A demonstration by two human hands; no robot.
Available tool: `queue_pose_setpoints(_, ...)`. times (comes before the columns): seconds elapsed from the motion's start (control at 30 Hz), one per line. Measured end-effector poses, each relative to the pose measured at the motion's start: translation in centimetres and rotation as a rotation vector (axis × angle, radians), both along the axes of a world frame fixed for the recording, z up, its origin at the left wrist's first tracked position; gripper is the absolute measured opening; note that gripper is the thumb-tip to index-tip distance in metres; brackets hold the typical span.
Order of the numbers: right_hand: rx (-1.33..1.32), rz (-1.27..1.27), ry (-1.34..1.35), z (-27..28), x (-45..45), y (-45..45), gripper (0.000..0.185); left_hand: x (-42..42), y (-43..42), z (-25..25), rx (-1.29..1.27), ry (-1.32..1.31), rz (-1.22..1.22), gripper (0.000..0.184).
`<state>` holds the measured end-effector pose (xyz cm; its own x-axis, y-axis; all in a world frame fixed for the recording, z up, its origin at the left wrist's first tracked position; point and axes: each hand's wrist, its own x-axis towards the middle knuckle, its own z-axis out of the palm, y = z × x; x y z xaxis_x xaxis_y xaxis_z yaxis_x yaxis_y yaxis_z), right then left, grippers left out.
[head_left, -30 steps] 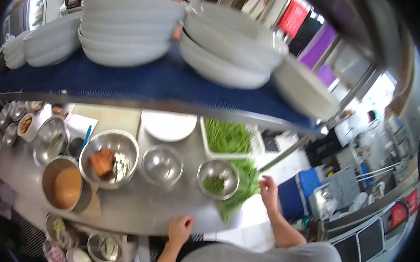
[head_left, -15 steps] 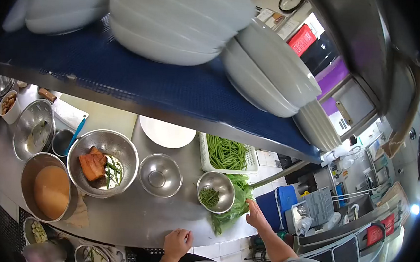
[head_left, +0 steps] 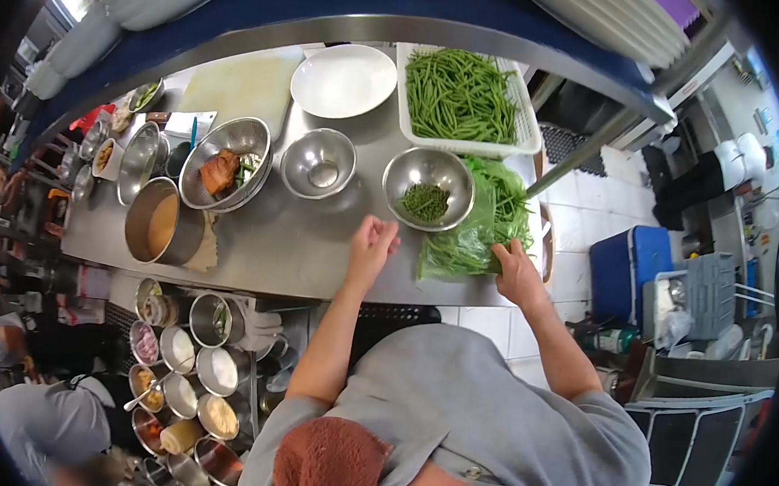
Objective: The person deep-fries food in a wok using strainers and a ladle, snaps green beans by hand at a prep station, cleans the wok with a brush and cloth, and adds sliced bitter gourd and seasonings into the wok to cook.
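Observation:
My right hand (head_left: 518, 272) pinches the near right side of a green plastic bag (head_left: 457, 252), which holds long green beans (head_left: 511, 206). Partly on top of the bag rests a steel bowl (head_left: 396, 173) with chopped green pieces (head_left: 425, 201) at its bottom. Just short of that bowl, my left hand (head_left: 373, 242) hovers over the counter with its fingers curled in; whether anything is inside them is hidden. Behind the bowl stands a white plastic basket (head_left: 530, 140) heaped with whole green beans (head_left: 461, 99).
Left of the beans are a small steel bowl (head_left: 319, 163), a white plate (head_left: 343, 81), a colander with browned meat (head_left: 219, 171) and a pot of orange-brown liquid (head_left: 162, 227). A cleaver (head_left: 190, 124) lies by the cutting board (head_left: 238, 83). A plate shelf (head_left: 351, 15) overhangs the counter (head_left: 316, 256).
The view has tipped downward, showing more of the counter and my body. My left hand has moved forward toward the bowl of chopped pieces. My right hand stays at the bag, its fingers now more bent.

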<state>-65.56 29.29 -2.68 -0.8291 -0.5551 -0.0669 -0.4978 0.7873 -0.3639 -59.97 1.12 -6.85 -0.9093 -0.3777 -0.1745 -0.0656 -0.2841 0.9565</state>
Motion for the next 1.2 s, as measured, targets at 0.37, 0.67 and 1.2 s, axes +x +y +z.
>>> queue_pose_setpoints(0.37, -0.28, 0.155, -0.055, -2.3, 2.9, -0.2, 0.042, -2.0, 1.7, -3.0, -0.234, 0.063, 0.206, 0.025)
queue_pose_setpoints(0.67, -0.537, 0.112, -0.104, -1.7, -2.9, 0.8, 0.028, 1.9, 2.0, 1.1, 0.058, -0.008, 0.228, 0.025)
queue_pose_setpoints(1.2, -0.518, -0.123, 0.252, 3.1, -6.3, 1.9, 0.011, 4.9, 6.0, 4.5, -0.455, -0.288, -0.569, 0.021)
